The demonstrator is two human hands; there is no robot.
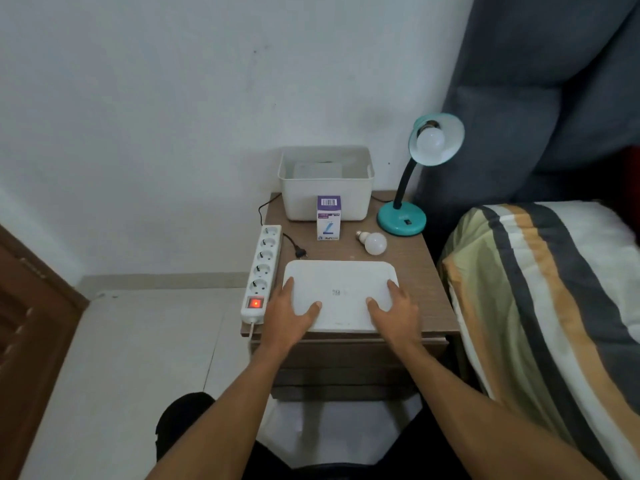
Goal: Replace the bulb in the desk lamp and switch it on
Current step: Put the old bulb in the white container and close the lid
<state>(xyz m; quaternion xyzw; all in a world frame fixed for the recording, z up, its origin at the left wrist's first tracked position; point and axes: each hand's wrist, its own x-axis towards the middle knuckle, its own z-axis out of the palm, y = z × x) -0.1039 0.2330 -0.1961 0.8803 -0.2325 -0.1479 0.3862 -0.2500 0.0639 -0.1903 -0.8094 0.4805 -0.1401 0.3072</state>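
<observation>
A teal desk lamp (401,220) stands at the back right of the small brown table (426,271), with a white bulb (430,139) in its shade; the bulb is dark. A loose white bulb (373,242) lies on the table near the lamp's base. A purple and white bulb box (328,218) stands upright in the middle. The lamp's black plug (300,252) lies unplugged beside the white power strip (262,271). My left hand (289,313) and my right hand (394,311) hold the two sides of a flat white lid (341,292) lying on the table's front.
An open white bin (325,202) stands at the back against the wall. The power strip's red switch (255,302) glows. A bed with a striped blanket (540,289) and a grey headboard is close on the right. A brown door (31,323) is at the left.
</observation>
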